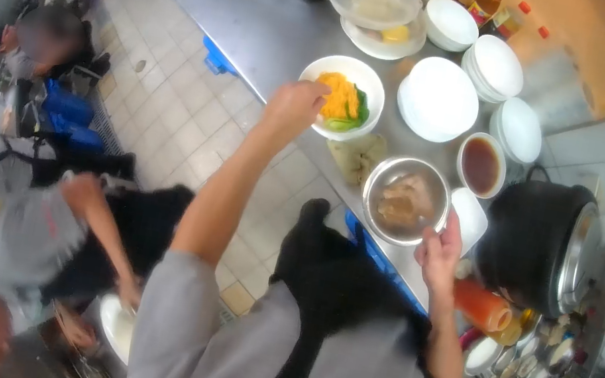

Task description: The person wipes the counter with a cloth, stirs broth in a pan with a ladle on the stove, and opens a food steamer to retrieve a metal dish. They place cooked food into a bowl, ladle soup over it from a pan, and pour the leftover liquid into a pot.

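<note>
A white bowl [374, 92] on the steel counter holds orange shredded food [337, 96] and green leaves [353, 121]. My left hand [297, 105] is over its near left rim, fingers pressed together at the edge of the orange shreds; what they pinch is hidden. My right hand [441, 250] grips the rim of a round metal bowl [402, 229], which has pale brown pieces of food [406, 199] in it. Between the two bowls, a crumpled beige cloth [358, 157] lies at the counter edge.
Stacked white bowls [438, 100], a bowl of brown sauce [481, 165] and a large black pot [533, 238] stand to the right. Bottles [487, 3] are at the back. An orange container [482, 306] is beside my right forearm. Co-workers [40, 232] are at the left.
</note>
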A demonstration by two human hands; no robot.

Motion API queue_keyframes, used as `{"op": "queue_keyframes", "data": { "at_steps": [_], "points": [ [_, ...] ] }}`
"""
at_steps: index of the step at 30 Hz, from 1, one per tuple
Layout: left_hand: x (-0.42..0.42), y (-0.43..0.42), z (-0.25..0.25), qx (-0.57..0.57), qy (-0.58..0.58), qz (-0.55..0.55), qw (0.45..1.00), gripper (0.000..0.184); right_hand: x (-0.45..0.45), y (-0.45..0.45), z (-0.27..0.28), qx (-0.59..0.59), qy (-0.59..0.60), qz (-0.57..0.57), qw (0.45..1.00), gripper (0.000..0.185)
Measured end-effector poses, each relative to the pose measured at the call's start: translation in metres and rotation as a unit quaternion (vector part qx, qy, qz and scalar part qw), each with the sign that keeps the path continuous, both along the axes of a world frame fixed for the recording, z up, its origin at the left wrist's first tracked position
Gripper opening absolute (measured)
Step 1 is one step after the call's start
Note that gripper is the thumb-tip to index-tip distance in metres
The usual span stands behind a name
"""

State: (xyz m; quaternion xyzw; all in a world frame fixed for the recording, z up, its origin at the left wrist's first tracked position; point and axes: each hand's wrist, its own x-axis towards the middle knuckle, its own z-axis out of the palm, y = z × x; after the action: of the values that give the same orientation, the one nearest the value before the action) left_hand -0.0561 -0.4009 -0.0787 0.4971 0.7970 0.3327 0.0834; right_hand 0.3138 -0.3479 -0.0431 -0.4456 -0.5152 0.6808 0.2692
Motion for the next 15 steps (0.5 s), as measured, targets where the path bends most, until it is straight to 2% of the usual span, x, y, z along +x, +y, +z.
{"op": "queue_keyframes", "data": {
  "at_steps": [1, 2, 4, 7, 8, 10, 11, 13, 15],
  "points": [
    [-0.011, 0.015, -0.012, -0.061, 0.033, -0.048, 0.996, 0.022, -0.011, 0.005, 0.001, 0.016, -0.007, 0.006, 1.000, 0.062],
    [-0.019, 0.029, -0.023, -0.063, 0.027, -0.054, 0.996, 0.022, -0.020, 0.008, 0.003, 0.030, -0.014, 0.012, 0.999, 0.062],
    [-0.029, 0.051, -0.042, -0.249, 0.083, -0.119, 0.957, 0.019, -0.043, 0.014, 0.009, 0.037, -0.024, 0.012, 0.999, 0.061],
    [-0.036, 0.064, -0.061, -0.285, 0.108, -0.169, 0.937, 0.018, -0.071, 0.024, 0.010, 0.058, -0.052, 0.031, 0.997, 0.061],
    [-0.043, 0.067, -0.066, -0.287, 0.103, -0.171, 0.937, 0.018, -0.078, 0.027, 0.009, 0.067, -0.074, 0.046, 0.994, 0.061],
    [-0.059, 0.064, -0.068, -0.195, 0.116, -0.190, 0.955, 0.027, -0.099, 0.034, 0.009, 0.070, -0.086, 0.059, 0.992, 0.061],
    [-0.067, 0.056, -0.064, -0.198, 0.113, -0.189, 0.955, 0.027, -0.111, 0.039, 0.009, 0.077, -0.091, 0.071, 0.990, 0.061],
    [-0.077, 0.038, -0.011, -0.066, -0.024, -0.099, 0.993, 0.026, -0.131, 0.050, 0.008, 0.084, -0.110, 0.089, 0.986, 0.060],
    [-0.086, 0.024, 0.008, -0.054, -0.052, -0.079, 0.994, 0.026, -0.151, 0.058, 0.004, 0.143, -0.127, 0.117, 0.975, 0.059]
  ]
}}
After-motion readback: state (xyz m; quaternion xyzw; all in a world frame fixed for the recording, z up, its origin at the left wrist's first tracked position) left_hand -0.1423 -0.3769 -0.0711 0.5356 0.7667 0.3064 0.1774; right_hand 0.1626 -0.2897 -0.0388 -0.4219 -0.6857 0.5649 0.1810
